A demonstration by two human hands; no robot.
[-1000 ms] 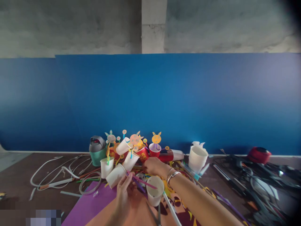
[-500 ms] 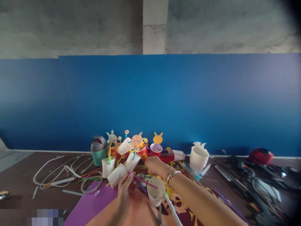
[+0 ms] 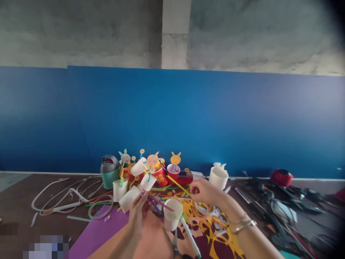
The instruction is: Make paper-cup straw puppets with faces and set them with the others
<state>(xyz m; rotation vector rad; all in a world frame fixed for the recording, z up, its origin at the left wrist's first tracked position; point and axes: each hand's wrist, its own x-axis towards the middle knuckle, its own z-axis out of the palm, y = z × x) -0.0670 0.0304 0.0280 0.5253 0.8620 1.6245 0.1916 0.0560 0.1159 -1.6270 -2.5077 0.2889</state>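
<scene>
A: ok so where are our hands at rn?

B: Left hand (image 3: 138,210), lower middle of the frame: thumb and fingers pinched on one end of a pink strip (image 3: 163,204). The free end sticks out over the mouth of a white paper cup (image 3: 172,217); can't tell if it touches the rim. Right hand (image 3: 203,192) sits just right of centre, fingers curled tight on the near end of a yellow strip (image 3: 178,185) that slants toward the upper left.

A: Any tips for doing this bit cleanly?

B: We'd keep the right pinch light and right near the strip's end, since thin stuff like that probably creases easily. Best to draw it along its own length too, because its far end lies by a red paper cup (image 3: 174,176) and a sideways yank could knock that.

A: And the left?

B: We'd hold it steady so the pink end doesn't nudge the white cup. Also, watch the scissors (image 3: 175,248) at the bottom centre: blades spread, tips pointing up the frame. We'd keep our wrists clear of those, and not drag a sleeve or bracelet (image 3: 246,226) through the yellow cut-out scraps (image 3: 223,239), lower right.
</scene>
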